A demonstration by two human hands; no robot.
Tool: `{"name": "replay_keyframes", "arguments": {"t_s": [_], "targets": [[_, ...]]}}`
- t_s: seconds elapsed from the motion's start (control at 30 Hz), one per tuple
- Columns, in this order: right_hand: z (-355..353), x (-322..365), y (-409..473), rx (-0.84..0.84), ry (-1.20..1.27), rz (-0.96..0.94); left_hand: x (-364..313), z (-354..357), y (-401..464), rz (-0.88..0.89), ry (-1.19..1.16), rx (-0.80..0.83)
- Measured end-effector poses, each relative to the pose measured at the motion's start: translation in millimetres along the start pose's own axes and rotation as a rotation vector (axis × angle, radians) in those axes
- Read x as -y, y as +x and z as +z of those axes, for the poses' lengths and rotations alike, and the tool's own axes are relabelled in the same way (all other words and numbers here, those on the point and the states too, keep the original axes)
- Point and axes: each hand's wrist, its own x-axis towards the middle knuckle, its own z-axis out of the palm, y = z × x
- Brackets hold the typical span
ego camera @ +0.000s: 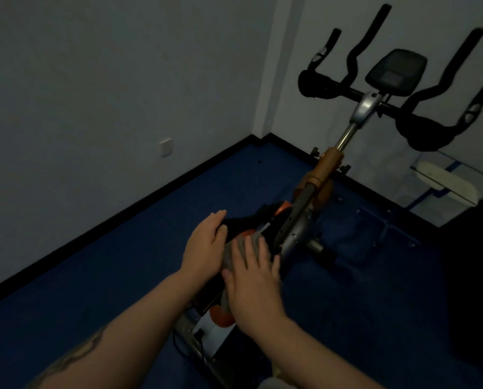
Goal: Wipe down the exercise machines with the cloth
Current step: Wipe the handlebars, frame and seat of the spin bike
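Reaching forward over the blue floor [108, 276], the left hand [203, 245] lies with fingers straight and together, its palm against the left edge of the grey cloth [241, 254]. That cloth drapes over the exercise bike's [299, 228] frame, between both hands. The right hand [253, 284] presses flat on it, fingers spread. The bike's long axis runs away toward the handlebars [403, 108] at upper right.

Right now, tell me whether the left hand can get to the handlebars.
Probably not yet. The left hand lies flat low by the cloth; the handlebars sit well beyond, though nothing blocks the way.
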Motion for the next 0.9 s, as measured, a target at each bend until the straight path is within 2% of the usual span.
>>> {"name": "replay_keyframes", "arguments": {"t_s": [0.07, 0.17, 0.27, 0.37, 0.53, 0.7, 0.9], "targets": [[-1, -14, 21, 0.0, 0.012, 0.011, 6, 9, -1, 0.043, 0.089, -0.009], [-12, -26, 48, 0.053, 0.207, 0.195, 8, 13, -3, 0.046, 0.187, -0.018], [-10, -6, 25, 0.057, 0.224, 0.246, 8, 15, -3, 0.056, 0.32, -0.024], [-3, 7, -2, 0.041, 0.199, 0.235, -5, 14, 11, -0.026, 0.358, -0.064], [-7, -10, 50, 0.034, 0.369, 0.38, -13, 25, 29, -0.158, 0.505, -0.09], [0, -32, 94, 0.014, 0.489, 0.519, -9, 36, 28, -0.152, 0.558, -0.217], [6, -71, 133, -0.115, 0.594, 0.479, -9, 40, 30, -0.173, 0.557, -0.277]]}}
